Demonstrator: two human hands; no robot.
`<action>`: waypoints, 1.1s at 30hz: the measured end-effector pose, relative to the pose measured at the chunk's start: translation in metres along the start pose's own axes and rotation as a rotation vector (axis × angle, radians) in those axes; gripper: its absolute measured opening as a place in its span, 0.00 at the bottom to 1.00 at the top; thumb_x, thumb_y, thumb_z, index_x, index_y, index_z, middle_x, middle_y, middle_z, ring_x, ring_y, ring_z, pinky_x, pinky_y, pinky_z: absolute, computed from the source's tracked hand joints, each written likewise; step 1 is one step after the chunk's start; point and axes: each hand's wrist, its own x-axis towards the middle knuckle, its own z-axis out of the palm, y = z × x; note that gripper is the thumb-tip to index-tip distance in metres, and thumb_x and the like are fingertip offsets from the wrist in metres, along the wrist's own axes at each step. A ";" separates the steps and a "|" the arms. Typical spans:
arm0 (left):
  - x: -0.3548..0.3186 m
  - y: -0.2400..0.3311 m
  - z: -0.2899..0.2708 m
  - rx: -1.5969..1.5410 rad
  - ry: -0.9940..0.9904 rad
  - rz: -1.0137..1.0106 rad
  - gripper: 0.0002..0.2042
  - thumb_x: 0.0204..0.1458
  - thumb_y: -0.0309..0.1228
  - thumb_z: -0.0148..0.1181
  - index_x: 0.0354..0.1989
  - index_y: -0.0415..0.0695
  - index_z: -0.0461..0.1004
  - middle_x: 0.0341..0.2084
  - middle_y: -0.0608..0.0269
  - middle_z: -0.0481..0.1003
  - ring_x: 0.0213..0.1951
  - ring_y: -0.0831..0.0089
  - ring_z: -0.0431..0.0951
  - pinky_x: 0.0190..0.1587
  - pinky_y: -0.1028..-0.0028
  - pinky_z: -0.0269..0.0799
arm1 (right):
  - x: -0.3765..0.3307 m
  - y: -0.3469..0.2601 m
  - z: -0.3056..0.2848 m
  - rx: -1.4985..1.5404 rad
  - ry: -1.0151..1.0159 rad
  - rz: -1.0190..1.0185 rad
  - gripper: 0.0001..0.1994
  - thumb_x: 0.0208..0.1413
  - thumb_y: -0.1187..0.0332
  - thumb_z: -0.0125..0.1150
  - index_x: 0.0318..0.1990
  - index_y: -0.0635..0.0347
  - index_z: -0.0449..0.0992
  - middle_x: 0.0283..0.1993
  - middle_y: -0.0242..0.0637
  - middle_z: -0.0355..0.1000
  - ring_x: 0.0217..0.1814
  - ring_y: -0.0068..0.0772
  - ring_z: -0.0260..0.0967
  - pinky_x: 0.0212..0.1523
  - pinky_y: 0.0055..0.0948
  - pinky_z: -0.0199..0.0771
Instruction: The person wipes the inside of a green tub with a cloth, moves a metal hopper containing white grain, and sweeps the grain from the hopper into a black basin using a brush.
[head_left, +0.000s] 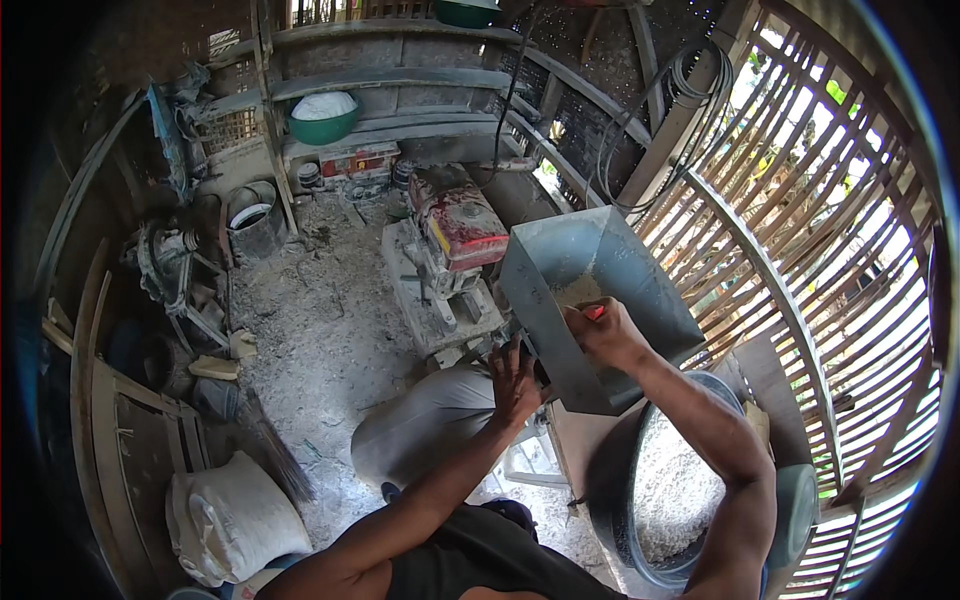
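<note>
A grey sheet-metal hopper (560,345), wide at the top, stands in front of me on the right, with some pale grain or meal (580,288) at its bottom. My right hand (612,338) reaches over its near side, fingers closed round a small red object (594,312). Most of that object is hidden in the grip, so its kind cannot be made out. Against the machine parts just outside the hopper's left wall rests my left hand (516,380), fingers spread, nothing visible in it. What lies under its palm is hidden.
A dusty red engine (460,220) sits beyond the hopper. Below my right arm stands a large tub (628,500) of white meal (675,485). A white sack (240,515) and a broom (275,440) are at left; a green basin (325,125) sits on the back shelf.
</note>
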 end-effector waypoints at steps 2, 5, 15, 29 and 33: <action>0.002 -0.005 -0.001 0.011 0.017 -0.014 0.36 0.34 0.53 0.71 0.49 0.40 0.73 0.65 0.48 0.51 0.62 0.32 0.51 0.62 0.39 0.49 | 0.001 -0.002 -0.003 0.252 -0.001 0.086 0.13 0.61 0.65 0.52 0.35 0.70 0.74 0.25 0.41 0.75 0.23 0.26 0.73 0.26 0.27 0.74; 0.001 0.001 0.000 -0.027 0.020 -0.011 0.35 0.34 0.53 0.71 0.48 0.40 0.73 0.65 0.48 0.51 0.62 0.32 0.51 0.62 0.40 0.49 | -0.030 -0.023 -0.028 0.415 -0.078 0.136 0.14 0.61 0.64 0.53 0.38 0.71 0.75 0.27 0.40 0.75 0.24 0.24 0.74 0.27 0.28 0.74; -0.001 -0.008 0.004 0.000 -0.002 -0.002 0.36 0.34 0.53 0.71 0.51 0.44 0.73 0.66 0.49 0.50 0.62 0.34 0.50 0.62 0.39 0.49 | -0.045 0.010 -0.044 0.097 -0.190 0.039 0.08 0.55 0.71 0.59 0.35 0.68 0.79 0.34 0.40 0.78 0.33 0.24 0.75 0.32 0.26 0.76; -0.002 -0.002 0.006 -0.030 -0.026 -0.006 0.38 0.35 0.54 0.71 0.55 0.47 0.71 0.66 0.51 0.50 0.63 0.34 0.49 0.63 0.40 0.48 | -0.073 -0.005 -0.061 -0.352 0.235 -0.053 0.07 0.52 0.67 0.61 0.31 0.61 0.80 0.28 0.40 0.76 0.29 0.31 0.77 0.28 0.29 0.72; -0.001 -0.010 0.003 0.010 -0.028 -0.023 0.39 0.33 0.53 0.72 0.56 0.48 0.70 0.67 0.52 0.49 0.64 0.34 0.48 0.63 0.39 0.48 | -0.070 -0.012 -0.051 -0.204 0.370 -0.138 0.07 0.52 0.67 0.57 0.31 0.55 0.81 0.25 0.41 0.76 0.25 0.42 0.73 0.29 0.32 0.73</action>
